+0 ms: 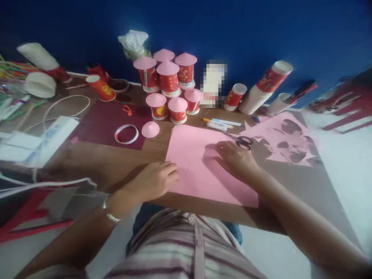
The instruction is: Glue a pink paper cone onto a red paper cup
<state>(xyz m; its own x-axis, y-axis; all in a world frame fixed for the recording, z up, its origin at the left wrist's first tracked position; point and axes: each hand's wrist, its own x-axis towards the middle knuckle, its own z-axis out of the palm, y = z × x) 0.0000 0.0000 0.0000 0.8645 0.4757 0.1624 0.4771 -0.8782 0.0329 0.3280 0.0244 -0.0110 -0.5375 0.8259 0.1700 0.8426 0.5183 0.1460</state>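
A large pink paper sheet (192, 155) lies in front of me on the wooden table. My left hand (159, 179) is closed at the sheet's left edge, its fingers curled over the paper. At the upper right edge, my right hand (235, 157) is also closed on the sheet, thumb side toward the middle. Dark-handled scissors (244, 142) lie just beyond the right hand's fingers. Past the sheet are several markers (222, 123). A small pink paper cone (150, 130) and a white ring (126, 134) sit to the left.
Several red paper cylinders with pink cone roofs (169, 79) stand at the back. Pink offcuts with round holes (285, 135) lie at right, near red-wrapped paper tubes (273, 77). A maroon sheet (101, 120), white cables (66, 99) and a white power strip (55, 141) occupy the left.
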